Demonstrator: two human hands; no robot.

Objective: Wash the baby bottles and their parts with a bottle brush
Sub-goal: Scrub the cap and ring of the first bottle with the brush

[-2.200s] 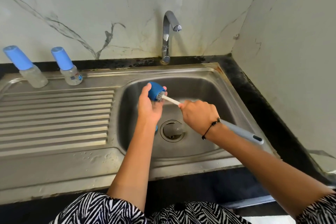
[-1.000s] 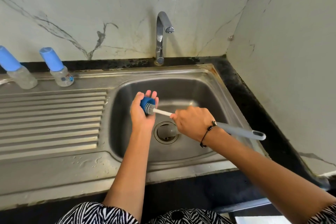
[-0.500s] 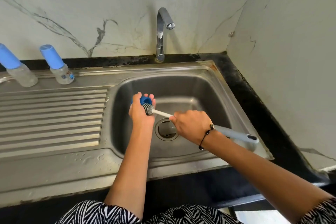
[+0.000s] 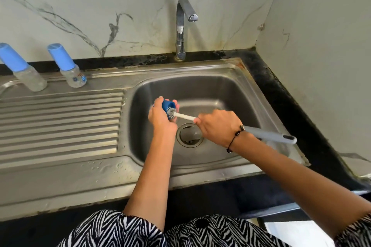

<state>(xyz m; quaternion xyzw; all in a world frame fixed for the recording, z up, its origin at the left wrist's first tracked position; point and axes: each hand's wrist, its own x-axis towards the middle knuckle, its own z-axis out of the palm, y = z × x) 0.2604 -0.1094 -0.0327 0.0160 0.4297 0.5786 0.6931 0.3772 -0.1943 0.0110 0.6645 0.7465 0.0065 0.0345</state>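
Over the sink basin (image 4: 230, 90), approx. above the drain (image 4: 189, 135): item 1, blue bottle cap (image 4: 168, 106), you're holding it in your left hand (image 4: 161, 119), fingers curled round its outside, open end facing right. Item 2, bottle brush (image 4: 184, 116), you're gripping it w/ your right hand (image 4: 218, 129), fingers clamped on the white shaft, grey handle end sticking out past your wrist to the right; bristle head is sitting in the cap's mouth. Step in hand, by my reading: scrubbing the cap's inside. To do it well you're wanting to be twisting the brush while pushing bristles to the closed end, rotating the cap a bit w/ the left fingers so the whole wall gets covered, and keeping both over the basin so drips are falling in. Faucet (image 4: 183, 26) isn't visibly running, so a rinse is prob. needed after. Items 3–4, two capped baby bottles (image 4: 75, 75) standing upright at the back of the drainboard (image 4: 60, 126), well apart from your hands, seemingly awaiting their turn.
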